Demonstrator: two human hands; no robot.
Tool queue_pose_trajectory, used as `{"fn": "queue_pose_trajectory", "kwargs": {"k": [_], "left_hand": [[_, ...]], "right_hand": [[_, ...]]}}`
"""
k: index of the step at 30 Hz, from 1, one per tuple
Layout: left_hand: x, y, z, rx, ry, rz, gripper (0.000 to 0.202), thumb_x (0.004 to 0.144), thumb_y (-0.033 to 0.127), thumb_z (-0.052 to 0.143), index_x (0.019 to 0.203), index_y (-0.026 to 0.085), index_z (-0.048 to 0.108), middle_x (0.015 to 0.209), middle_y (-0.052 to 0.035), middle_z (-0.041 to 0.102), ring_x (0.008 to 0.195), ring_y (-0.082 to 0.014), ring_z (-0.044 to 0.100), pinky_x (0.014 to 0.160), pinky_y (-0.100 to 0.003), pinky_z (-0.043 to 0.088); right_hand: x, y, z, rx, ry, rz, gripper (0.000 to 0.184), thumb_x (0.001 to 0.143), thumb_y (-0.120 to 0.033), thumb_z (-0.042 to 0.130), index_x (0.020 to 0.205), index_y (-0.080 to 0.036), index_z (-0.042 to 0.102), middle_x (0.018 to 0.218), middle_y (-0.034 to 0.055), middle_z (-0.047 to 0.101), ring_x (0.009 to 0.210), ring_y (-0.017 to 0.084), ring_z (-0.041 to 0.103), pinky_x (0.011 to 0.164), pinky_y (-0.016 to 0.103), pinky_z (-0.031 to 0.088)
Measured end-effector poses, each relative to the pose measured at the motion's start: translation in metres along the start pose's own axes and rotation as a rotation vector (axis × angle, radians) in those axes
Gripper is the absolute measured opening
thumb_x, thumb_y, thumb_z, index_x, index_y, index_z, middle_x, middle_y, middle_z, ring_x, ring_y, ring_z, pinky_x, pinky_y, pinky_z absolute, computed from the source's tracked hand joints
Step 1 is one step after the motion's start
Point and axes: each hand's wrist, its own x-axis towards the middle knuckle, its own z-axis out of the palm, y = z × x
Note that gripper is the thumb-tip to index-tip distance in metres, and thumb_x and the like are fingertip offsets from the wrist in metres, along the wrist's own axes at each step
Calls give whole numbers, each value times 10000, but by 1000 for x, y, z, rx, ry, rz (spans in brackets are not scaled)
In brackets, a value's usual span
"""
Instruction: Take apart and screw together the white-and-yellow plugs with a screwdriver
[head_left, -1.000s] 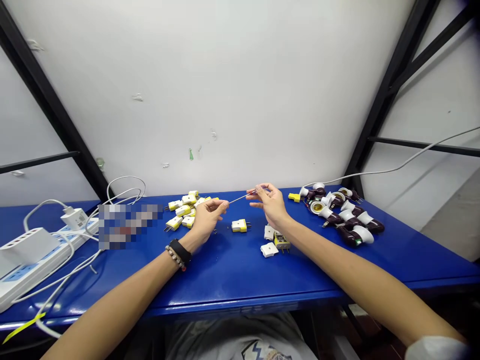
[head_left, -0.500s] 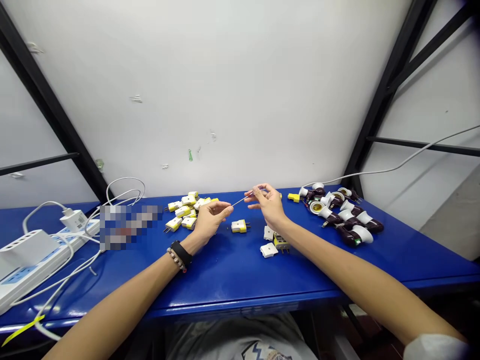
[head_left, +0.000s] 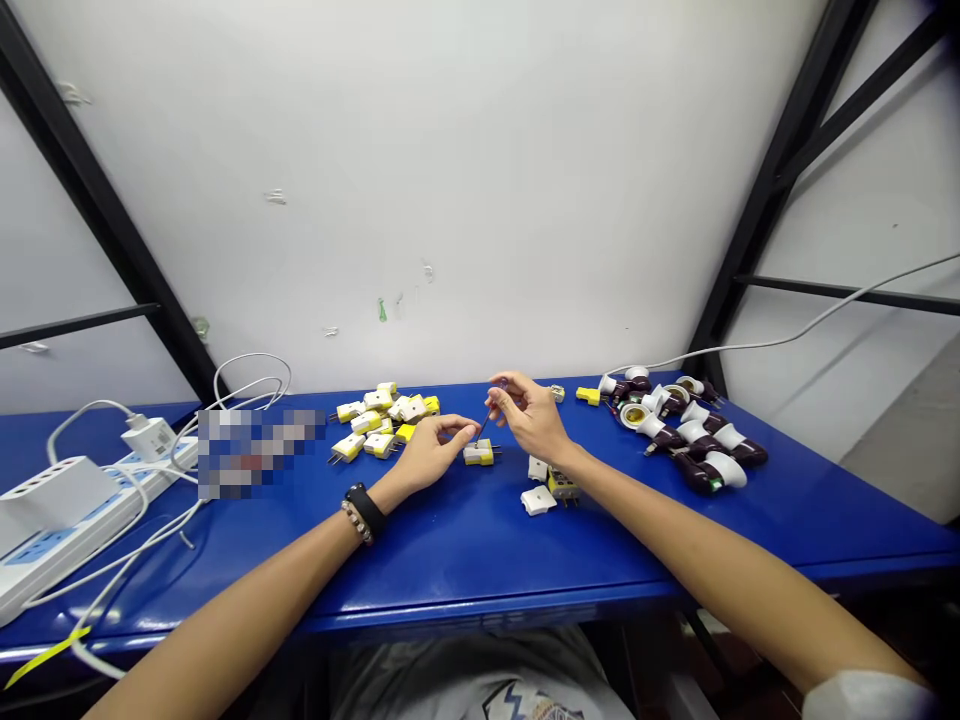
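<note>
A screwdriver (head_left: 487, 417) slants down to a white-and-yellow two-pin plug (head_left: 478, 455) lying flat on the blue table (head_left: 450, 560). My right hand (head_left: 531, 418) grips its handle between thumb and fingers, above and to the right of the plug. At the lower end of the shaft, the thumb and forefinger of my left hand (head_left: 431, 452) are pinched together against it, just over the plug. Whether a small screw is also between them is too small to tell. Beside my right wrist lie white plug covers (head_left: 538, 500) and an opened yellow plug base (head_left: 562, 487).
Several white-and-yellow plugs (head_left: 366, 422) are heaped behind my left hand. Dark lamp holders with white rims (head_left: 701, 437) lie on the right, near a yellow plug piece (head_left: 588, 396). White power strips (head_left: 60, 520) and loose cables (head_left: 124, 580) occupy the left. A wall (head_left: 480, 200) rises behind.
The screwdriver has gone from nearly level above the table to steeply slanted, its tip now down at the plug. Both hands have moved slightly, the left one right and down.
</note>
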Motion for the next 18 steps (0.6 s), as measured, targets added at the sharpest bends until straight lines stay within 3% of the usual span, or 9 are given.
{"fn": "queue_pose_trajectory", "kwargs": {"k": [8, 12, 18], "left_hand": [[1, 4, 1, 121, -18, 50, 275, 895, 421, 627, 958, 198, 776, 969, -57, 787, 898, -234, 708, 791, -323, 536], [3, 2, 5, 151, -7, 56, 240, 876, 406, 655, 878, 189, 758, 862, -49, 781, 783, -212, 708, 751, -313, 545], [4, 3, 3, 192, -58, 67, 223, 904, 347, 600, 869, 182, 745, 813, -42, 770, 690, -193, 689, 668, -285, 525]], "right_hand": [[-1, 3, 4, -62, -55, -10, 284, 916, -477, 599, 1026, -216, 624, 787, 19, 682, 631, 161, 680, 625, 289, 582], [0, 1, 4, -105, -57, -22, 272, 902, -449, 618, 1032, -210, 639, 759, 17, 681, 619, 170, 684, 634, 299, 578], [0, -2, 4, -148, -92, -30, 343, 940, -406, 551, 1200, -201, 638, 825, 34, 704, 648, 168, 682, 664, 309, 580]]}}
